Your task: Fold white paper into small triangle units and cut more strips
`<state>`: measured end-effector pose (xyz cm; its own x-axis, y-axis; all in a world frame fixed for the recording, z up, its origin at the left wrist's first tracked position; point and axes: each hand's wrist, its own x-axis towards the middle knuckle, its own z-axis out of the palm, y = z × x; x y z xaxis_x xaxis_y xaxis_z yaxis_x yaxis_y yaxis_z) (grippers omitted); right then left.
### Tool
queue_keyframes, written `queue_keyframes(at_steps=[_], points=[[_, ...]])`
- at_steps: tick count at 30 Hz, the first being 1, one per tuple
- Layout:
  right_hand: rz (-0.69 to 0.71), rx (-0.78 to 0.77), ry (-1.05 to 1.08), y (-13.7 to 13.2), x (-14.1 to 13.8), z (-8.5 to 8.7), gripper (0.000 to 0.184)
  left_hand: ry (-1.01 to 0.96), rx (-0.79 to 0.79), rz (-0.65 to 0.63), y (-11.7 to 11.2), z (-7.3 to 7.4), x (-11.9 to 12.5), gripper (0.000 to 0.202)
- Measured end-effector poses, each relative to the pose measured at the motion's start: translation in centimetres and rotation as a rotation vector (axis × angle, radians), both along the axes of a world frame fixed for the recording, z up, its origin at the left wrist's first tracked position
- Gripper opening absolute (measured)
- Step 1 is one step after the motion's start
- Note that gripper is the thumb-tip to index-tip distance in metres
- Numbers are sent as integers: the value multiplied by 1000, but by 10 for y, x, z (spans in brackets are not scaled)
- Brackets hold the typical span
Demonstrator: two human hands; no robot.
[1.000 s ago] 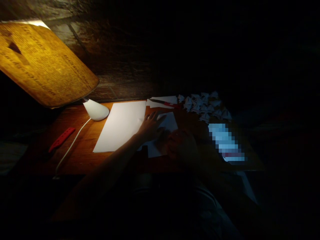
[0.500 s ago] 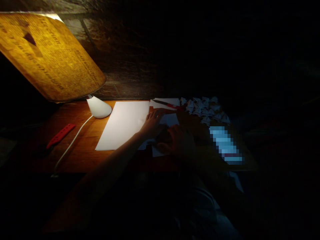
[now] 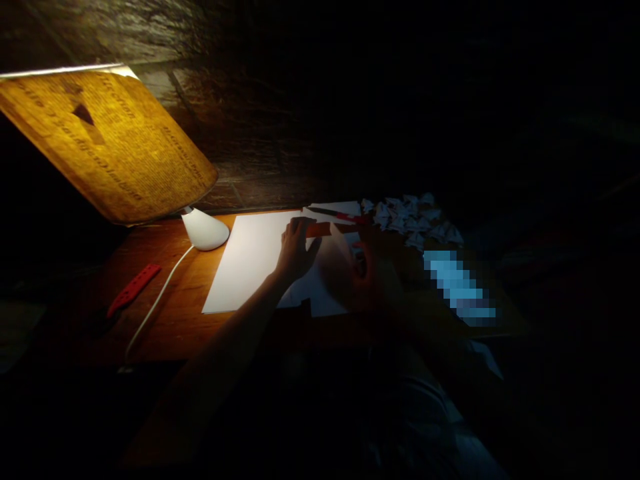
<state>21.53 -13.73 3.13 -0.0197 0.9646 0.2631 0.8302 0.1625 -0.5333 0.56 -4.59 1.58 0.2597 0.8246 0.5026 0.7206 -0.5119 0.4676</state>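
A small white sheet of paper (image 3: 325, 280) lies on the wooden desk (image 3: 170, 313), partly over a larger white sheet (image 3: 250, 263). My left hand (image 3: 295, 250) rests on the small sheet's left part, fingers curled round its far edge. In deep shadow, my right hand (image 3: 373, 273) pinches the sheet's right edge and lifts it up.
A white lamp base (image 3: 205, 230) with its cord (image 3: 155, 300) stands at the back left under a glowing yellow shade (image 3: 105, 143). A red strip (image 3: 133, 290) lies at the left. Several folded paper pieces (image 3: 413, 217), a red-handled tool (image 3: 337, 215) and a blurred lit screen (image 3: 457, 287) lie to the right.
My hands went from pressing flat on the small sheet to gripping it; the right edge is now lifted off the desk. The view shifted slightly downward.
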Motion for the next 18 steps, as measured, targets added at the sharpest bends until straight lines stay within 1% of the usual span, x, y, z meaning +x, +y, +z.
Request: queue_keyframes(at_steps=[2,3,5,6,8,10,11,13,14,16,17,18], points=[[-54,35,117,8,9,-5,46,37,51,14,-6,5,2,40],[-60,47,152,12,13,-7,46,78,59,-14,-9,7,3,38],[-37,61,201,19,20,-10,48,171,52,-135,-15,10,6,40],[-21,62,214,21,22,-11,49,207,42,-188,-17,11,8,45],[8,53,206,23,23,-8,48,253,26,-271,-19,12,10,63],[43,33,140,21,20,-2,40,276,27,-316,-18,12,10,79],[67,19,96,20,18,1,34,287,34,-338,-18,12,10,83],[138,-29,30,17,15,10,23,309,45,-381,-16,11,9,78],[207,-73,28,16,15,14,22,321,39,-406,-15,10,8,72],[364,-161,77,19,16,23,25,339,-11,-442,-14,7,7,54],[407,-189,107,23,17,27,25,343,-51,-447,-13,5,7,46],[400,-201,119,29,19,31,24,347,-93,-447,-12,3,7,42]])
